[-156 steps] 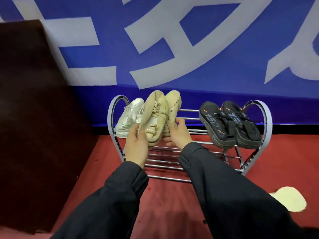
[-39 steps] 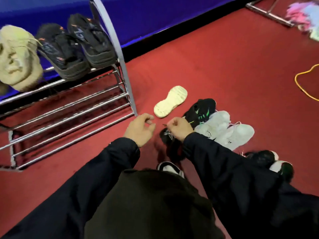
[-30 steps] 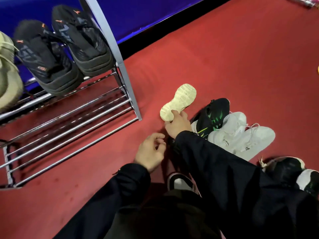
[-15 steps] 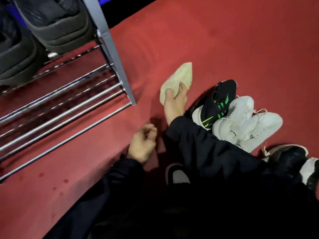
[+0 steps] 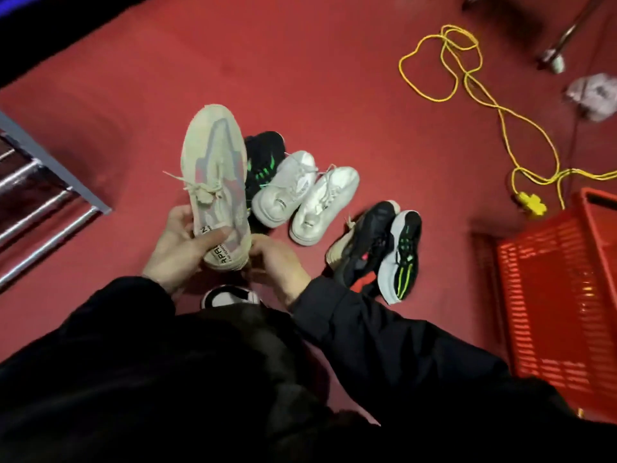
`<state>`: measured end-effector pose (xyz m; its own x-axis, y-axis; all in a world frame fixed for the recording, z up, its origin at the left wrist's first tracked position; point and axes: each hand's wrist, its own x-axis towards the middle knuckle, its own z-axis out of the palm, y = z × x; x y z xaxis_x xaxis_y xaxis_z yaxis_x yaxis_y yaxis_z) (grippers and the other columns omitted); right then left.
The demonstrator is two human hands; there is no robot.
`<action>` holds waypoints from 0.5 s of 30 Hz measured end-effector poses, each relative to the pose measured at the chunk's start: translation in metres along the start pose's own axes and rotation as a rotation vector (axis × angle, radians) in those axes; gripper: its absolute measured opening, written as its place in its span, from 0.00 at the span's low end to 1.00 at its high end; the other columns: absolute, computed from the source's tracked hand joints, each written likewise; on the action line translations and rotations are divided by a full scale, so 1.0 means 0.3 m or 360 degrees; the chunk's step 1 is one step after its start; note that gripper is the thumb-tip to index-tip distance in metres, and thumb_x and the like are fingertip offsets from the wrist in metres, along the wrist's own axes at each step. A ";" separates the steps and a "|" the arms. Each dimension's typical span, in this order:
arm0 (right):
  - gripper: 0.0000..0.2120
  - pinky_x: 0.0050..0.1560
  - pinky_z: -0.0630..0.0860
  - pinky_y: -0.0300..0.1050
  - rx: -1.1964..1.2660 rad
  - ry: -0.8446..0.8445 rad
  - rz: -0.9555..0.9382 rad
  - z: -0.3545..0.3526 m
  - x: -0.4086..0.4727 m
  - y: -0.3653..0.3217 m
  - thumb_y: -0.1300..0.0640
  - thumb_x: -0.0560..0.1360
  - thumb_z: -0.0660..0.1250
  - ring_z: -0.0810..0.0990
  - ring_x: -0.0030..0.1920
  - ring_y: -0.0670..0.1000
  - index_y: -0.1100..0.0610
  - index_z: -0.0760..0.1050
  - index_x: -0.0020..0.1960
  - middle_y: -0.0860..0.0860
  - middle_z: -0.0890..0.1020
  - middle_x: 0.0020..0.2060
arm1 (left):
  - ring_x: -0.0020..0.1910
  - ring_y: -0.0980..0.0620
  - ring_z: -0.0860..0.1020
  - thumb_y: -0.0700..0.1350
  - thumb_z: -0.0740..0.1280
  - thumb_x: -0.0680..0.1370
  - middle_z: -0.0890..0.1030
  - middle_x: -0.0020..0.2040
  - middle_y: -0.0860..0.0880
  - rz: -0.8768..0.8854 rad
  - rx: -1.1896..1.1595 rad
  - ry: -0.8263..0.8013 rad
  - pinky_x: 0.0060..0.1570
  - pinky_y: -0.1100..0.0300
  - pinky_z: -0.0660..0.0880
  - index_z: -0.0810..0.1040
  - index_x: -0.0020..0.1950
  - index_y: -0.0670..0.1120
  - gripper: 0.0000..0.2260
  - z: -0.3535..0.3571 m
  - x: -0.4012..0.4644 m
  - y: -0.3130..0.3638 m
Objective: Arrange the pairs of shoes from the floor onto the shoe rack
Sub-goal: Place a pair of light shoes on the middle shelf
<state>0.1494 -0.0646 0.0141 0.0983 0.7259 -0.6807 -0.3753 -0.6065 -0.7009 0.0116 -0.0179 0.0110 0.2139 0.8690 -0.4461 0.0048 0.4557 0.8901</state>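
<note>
A beige knit sneaker (image 5: 215, 175) is lifted off the red floor, toe pointing away from me, upper side facing up. My left hand (image 5: 178, 247) grips its heel from the left, thumb across the printed heel tab. My right hand (image 5: 275, 262) holds the heel from the right. On the floor just beyond lie a black-and-green sneaker (image 5: 263, 158), a white pair (image 5: 303, 195), and a black shoe (image 5: 364, 242) next to an overturned shoe with a white-and-green sole (image 5: 402, 253). A corner of the chrome shoe rack (image 5: 50, 182) shows at the left edge.
A red plastic basket (image 5: 561, 289) stands at the right. A yellow cable (image 5: 484, 95) loops across the floor behind it. A crumpled light cloth (image 5: 594, 95) and a metal leg (image 5: 564, 38) lie at the top right. My own shoe tip (image 5: 228, 295) shows below my hands.
My right hand took the beige sneaker from the floor and lifted it, turned sole-down. My left hand has joined it at the heel. The view has swung right, away from the rack.
</note>
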 end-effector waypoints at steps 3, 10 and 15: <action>0.10 0.39 0.76 0.42 -0.0467 0.0264 -0.0267 -0.167 -0.032 0.007 0.63 0.79 0.60 0.80 0.35 0.49 0.58 0.79 0.51 0.53 0.82 0.39 | 0.43 0.54 0.85 0.44 0.79 0.68 0.87 0.49 0.48 0.0029 0.0252 -0.0219 0.50 0.52 0.81 0.73 0.57 0.54 0.23 0.047 -0.009 0.006; 0.25 0.68 0.64 0.59 -0.2771 0.0599 -0.0027 -0.450 0.138 0.045 0.45 0.74 0.63 0.69 0.70 0.62 0.53 0.72 0.68 0.58 0.74 0.67 | 0.52 0.50 0.85 0.52 0.79 0.67 0.85 0.56 0.46 -0.0015 0.0586 -0.0457 0.58 0.49 0.78 0.73 0.64 0.49 0.29 0.108 -0.065 0.000; 0.22 0.72 0.54 0.61 -0.3296 0.0605 0.0161 -0.519 0.222 0.035 0.47 0.78 0.60 0.64 0.74 0.61 0.52 0.72 0.69 0.56 0.75 0.70 | 0.49 0.49 0.84 0.43 0.77 0.74 0.85 0.53 0.44 -0.0028 0.0558 -0.0431 0.57 0.47 0.78 0.73 0.61 0.48 0.19 0.079 -0.073 -0.029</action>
<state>0.2956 -0.0733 -0.0718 0.3864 0.7518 -0.5343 0.9092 -0.2131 0.3576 0.0301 -0.0454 0.0151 0.4587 0.7587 -0.4626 0.3320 0.3365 0.8812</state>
